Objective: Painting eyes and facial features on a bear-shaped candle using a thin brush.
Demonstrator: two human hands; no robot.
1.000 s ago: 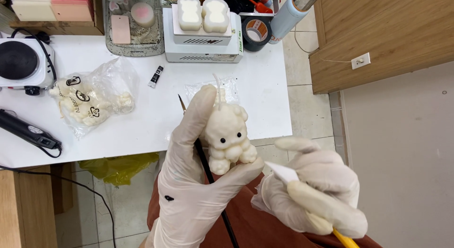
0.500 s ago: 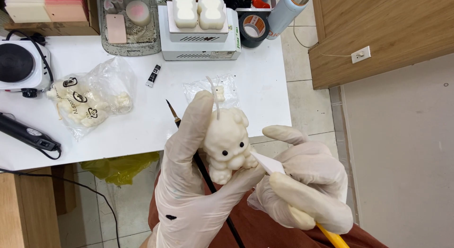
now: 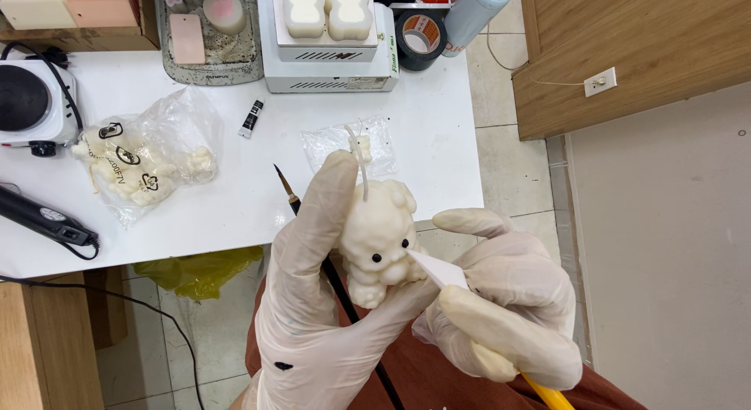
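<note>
My left hand (image 3: 313, 300), in a white glove, grips a cream bear-shaped candle (image 3: 379, 238) with black eyes and a long wick, held upright over my lap. A thin black paintbrush (image 3: 336, 285) runs under the same hand, its tip pointing up toward the table. Gloved too, my right hand (image 3: 501, 300) holds a tool with a yellow handle (image 3: 547, 394) and a white pointed blade (image 3: 438, 271). The blade's tip touches the bear's face on its right side.
A white table (image 3: 235, 206) carries a plastic bag of cream bear candles (image 3: 145, 160), a small clear bag (image 3: 348, 140), a black tube (image 3: 251, 118), a hot plate (image 3: 27, 101), a black corded tool (image 3: 43, 218), a white box topped with candle moulds (image 3: 328, 34) and a tape roll (image 3: 421, 36). Yellow bag (image 3: 195, 269) lies below.
Both hands and the bear have drifted slightly right and lower. The white blade, held apart from the bear before, now touches its face.
</note>
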